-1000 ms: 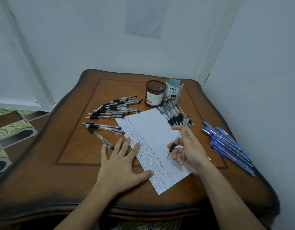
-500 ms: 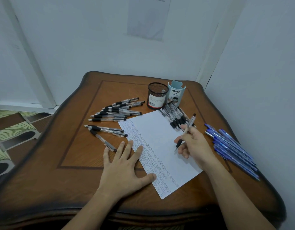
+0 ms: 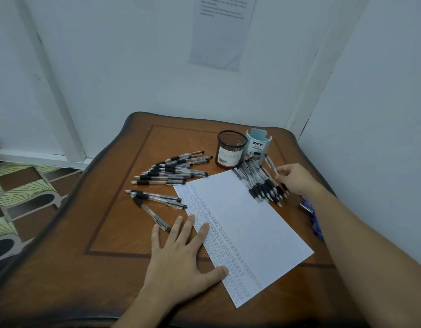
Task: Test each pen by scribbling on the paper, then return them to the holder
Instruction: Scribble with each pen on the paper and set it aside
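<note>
The wooden tabletop carries a white paper with rows of small scribbles along its left edge. The left hand lies flat, fingers released, on that edge. The right hand, far right, pinches a clear pen beside a pile of black-grip pens. Another pile lies on the left. A black mesh holder bears a barcode label. The blue holder touching it reads "DIY DESK ORGANIZER".
</note>
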